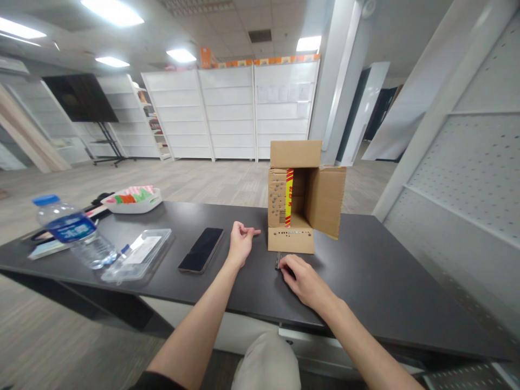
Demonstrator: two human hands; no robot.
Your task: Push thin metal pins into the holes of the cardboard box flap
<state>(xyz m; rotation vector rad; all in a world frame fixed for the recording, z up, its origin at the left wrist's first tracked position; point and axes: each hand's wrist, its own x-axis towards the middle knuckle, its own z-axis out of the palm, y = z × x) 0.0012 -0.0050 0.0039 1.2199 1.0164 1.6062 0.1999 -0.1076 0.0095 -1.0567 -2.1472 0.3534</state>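
Near the front edge of the dark table, my right hand (303,276) has thumb and fingers closed at a few thin, dark metallic pieces (278,261), too small to name more exactly. They stand or lie just in front of a cardboard box (278,197), whose open side faces me and whose flaps are spread. Small holes or dark round spots dot its left and lower flaps; I cannot tell which. My left hand (242,244) hovers or rests left of the box, one finger stretched toward it and the others partly curled. Nothing shows in it.
A phone (202,249) lies left of my left hand on the table (374,271). Farther left are a clear plastic case (140,254), a water bottle (77,230) and a white basket (134,202) with colourful packets. A perforated white panel (467,173) stands at the right.
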